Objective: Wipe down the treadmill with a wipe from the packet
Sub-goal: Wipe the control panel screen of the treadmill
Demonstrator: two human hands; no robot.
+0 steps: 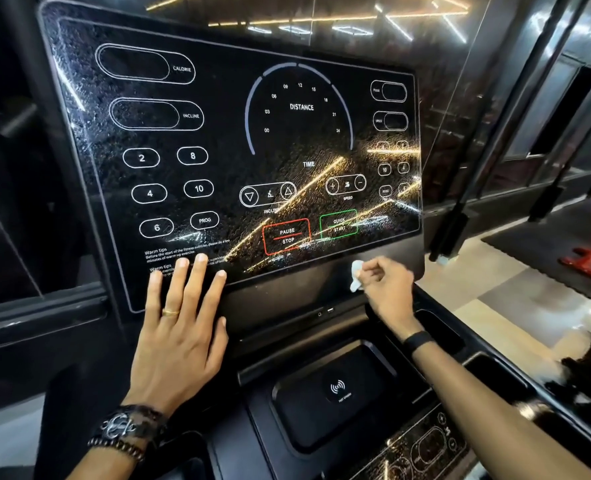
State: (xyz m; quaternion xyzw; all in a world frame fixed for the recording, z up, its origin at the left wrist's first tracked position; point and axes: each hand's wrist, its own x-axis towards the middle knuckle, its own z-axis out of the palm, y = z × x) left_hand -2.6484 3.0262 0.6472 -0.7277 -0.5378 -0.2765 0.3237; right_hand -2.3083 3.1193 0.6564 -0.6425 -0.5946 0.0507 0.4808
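The right hand [384, 285] was curled tight around a small white wipe [356, 277], which stuck out on the hand's left side. It sat just under the bottom edge of the shiny black treadmill screen [252, 140], below the green start button [339, 225]. The left hand [179, 320] lay flat and wide, its fingers straight, with the tips pressing the bottom left part of the screen. It held nothing. The screen looked speckled and wet. It stretched long from left to right, and nearly all of it lay up and to the left of the wipe. The right hand was the nearer one to do the wiping, I think. No wipe packet was in sight.
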